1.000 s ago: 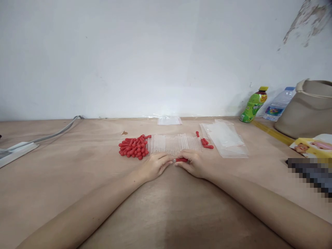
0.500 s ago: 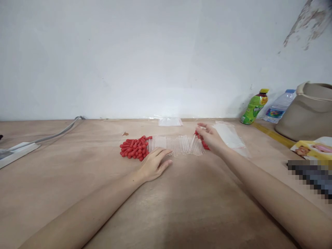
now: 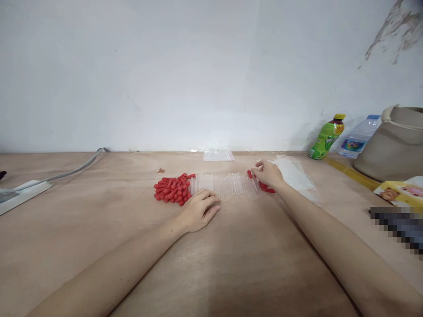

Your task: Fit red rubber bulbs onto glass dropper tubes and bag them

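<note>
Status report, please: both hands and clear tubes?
Left hand open, beside row of clear tubes. Right hand at red pieces, grip unclear. It partly hides them.

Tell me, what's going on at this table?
A person has both hands at a row of thin clear tubes. The right hand is at the row's right end, over a few red bulb-ended pieces; whether it grips one is too small to tell. The left hand lies at the near left edge, with nothing visible in it, beside a bigger red pile. Clear bags lie beyond the right hand.
</note>
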A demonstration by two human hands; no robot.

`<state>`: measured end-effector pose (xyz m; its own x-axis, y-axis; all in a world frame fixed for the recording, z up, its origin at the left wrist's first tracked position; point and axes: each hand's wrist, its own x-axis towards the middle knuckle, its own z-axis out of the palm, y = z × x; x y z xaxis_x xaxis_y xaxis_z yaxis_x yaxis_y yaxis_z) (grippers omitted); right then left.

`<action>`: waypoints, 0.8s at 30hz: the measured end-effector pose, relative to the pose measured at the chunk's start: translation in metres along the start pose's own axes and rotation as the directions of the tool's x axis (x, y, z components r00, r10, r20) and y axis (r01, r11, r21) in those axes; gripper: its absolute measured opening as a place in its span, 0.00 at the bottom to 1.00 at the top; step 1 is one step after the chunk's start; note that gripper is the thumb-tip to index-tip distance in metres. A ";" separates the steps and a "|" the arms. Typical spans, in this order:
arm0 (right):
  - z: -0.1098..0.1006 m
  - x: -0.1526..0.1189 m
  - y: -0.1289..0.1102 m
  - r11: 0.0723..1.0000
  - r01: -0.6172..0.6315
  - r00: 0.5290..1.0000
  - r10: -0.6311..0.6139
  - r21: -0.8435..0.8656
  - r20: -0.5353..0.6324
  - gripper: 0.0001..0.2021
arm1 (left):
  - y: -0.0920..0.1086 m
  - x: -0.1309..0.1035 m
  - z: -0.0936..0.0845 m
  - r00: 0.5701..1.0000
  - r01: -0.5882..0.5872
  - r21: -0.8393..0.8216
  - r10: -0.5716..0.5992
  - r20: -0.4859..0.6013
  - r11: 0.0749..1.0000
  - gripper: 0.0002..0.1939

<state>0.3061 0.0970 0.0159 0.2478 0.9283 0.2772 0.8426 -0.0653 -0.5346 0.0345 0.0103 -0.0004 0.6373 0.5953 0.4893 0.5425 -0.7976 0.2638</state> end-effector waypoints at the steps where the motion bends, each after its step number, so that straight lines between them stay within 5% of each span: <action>1: -0.005 -0.001 0.000 0.997 -0.017 1.000 0.016 -0.070 -0.007 0.14 | 0.000 0.000 0.000 1.000 0.002 0.002 -0.002 0.001 1.000 0.11; 6: -0.029 -0.003 0.003 0.920 -0.064 0.980 0.131 -0.387 0.148 0.13 | -0.001 0.000 0.001 1.000 0.006 0.016 -0.006 0.013 1.000 0.10; 12: -0.030 -0.007 0.004 0.874 -0.059 0.931 0.223 -0.483 0.290 0.15 | -0.001 0.001 0.003 1.000 0.015 0.055 -0.014 -0.014 0.998 0.09; 18: -0.029 -0.008 -0.001 0.872 -0.051 0.935 0.213 -0.487 0.284 0.14 | 0.004 0.017 0.007 0.973 0.193 0.227 -0.156 -0.171 0.955 0.07; 24: -0.034 -0.011 -0.006 0.867 -0.030 0.980 0.124 -0.498 0.158 0.12 | 0.010 0.068 0.026 0.915 0.388 0.256 -0.335 -0.225 0.885 0.09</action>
<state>0.3149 0.0746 0.0431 0.2721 0.9590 0.0789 0.9610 -0.2666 -0.0742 0.0975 0.0455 0.0133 0.2778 0.7900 0.5465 0.8677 -0.4505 0.2101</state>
